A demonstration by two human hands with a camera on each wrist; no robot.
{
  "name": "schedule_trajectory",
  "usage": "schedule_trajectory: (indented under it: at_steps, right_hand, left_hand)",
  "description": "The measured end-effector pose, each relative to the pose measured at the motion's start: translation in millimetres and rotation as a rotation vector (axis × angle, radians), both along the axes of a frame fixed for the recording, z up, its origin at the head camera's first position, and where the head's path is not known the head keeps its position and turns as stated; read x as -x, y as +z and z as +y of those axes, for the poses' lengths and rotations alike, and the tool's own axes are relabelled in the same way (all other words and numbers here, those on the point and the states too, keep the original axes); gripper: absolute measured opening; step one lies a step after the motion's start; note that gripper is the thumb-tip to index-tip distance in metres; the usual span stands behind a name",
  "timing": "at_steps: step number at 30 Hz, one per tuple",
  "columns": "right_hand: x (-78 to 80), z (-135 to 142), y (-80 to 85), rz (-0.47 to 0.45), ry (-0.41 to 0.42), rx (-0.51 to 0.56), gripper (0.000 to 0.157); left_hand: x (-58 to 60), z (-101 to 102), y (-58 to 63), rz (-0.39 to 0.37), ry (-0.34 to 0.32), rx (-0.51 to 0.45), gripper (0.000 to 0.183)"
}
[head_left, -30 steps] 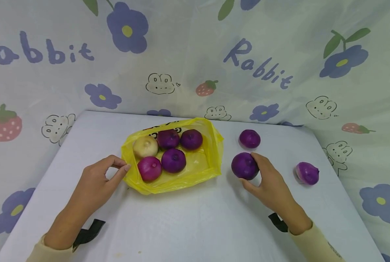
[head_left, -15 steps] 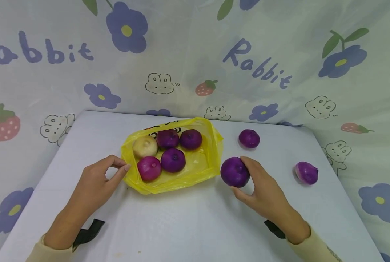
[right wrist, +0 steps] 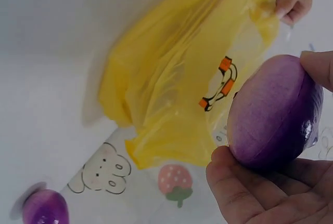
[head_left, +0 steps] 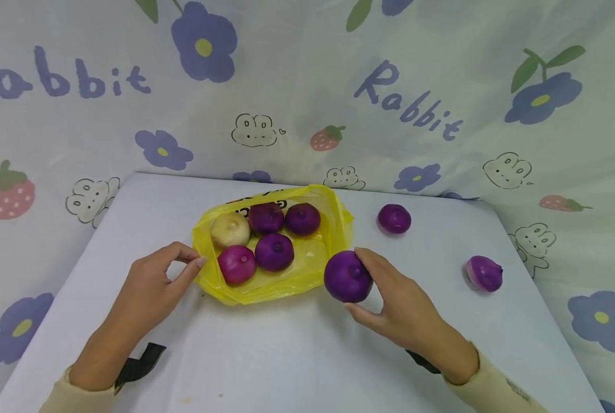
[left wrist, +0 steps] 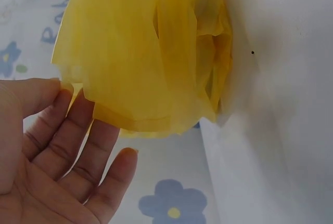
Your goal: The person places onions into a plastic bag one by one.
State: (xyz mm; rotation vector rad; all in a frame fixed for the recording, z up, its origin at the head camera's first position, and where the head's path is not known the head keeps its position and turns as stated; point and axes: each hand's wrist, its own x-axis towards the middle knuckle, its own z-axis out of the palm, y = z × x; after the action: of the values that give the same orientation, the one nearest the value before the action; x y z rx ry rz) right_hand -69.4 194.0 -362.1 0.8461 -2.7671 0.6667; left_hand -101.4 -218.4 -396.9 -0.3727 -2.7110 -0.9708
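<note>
In the head view, the right hand (head_left: 405, 304) is gripping a glossy, round purple onion (head_left: 347, 277) at the near right corner of a crinkled yellow plastic bag (head_left: 286, 288), whose long axis is running left to right, its mouth lying leftward of the onion. In the left wrist view, the left hand (left wrist: 49, 167) is pinching the bag's edge. In the right wrist view, thumb and fingers are clasping the onion.

My sleeves (head_left: 485, 381) are beige, my onion (head_left: 344, 278) purple, the bag (head_left: 271, 294) yellow, the table (head_left: 286, 355) white, the backdrop (head_left: 286, 69) blue-flowered.
</note>
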Motion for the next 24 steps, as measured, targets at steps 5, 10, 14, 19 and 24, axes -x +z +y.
schedule_trajectory:
  at_steps: [5, 10, 14, 19, 24]
  right_hand:
    - [4.4, -9, 3.3, 0.015, 0.044, -0.023, 0.093]
    - [11.8, -19, 7.3, 0.021, 0.069, -0.033, 0.091]
    - [20.0, -25, 9.5, 0.038, 0.08, -0.025, 0.09]
    - [28.8, -30, 10.9, 0.047, 0.083, -0.016, 0.088]
    - [36.1, -37, 12.2, 0.003, 0.052, -0.028, 0.087]
  left_hand:
    - [0.6, 1, -1.4, 0.01, -0.011, 0.002, 0.009]
    - [-0.2, 1, -1.4, 0.007, -0.014, -0.01, 0.01]
    - [-0.2, 1, -0.4, -0.003, -0.011, -0.009, 0.011]
    - [-0.4, 1, 0.7, -0.007, -0.006, -0.004, 0.012]
    - [-1.5, 0, 1.8, -0.004, -0.004, -0.007, 0.012]
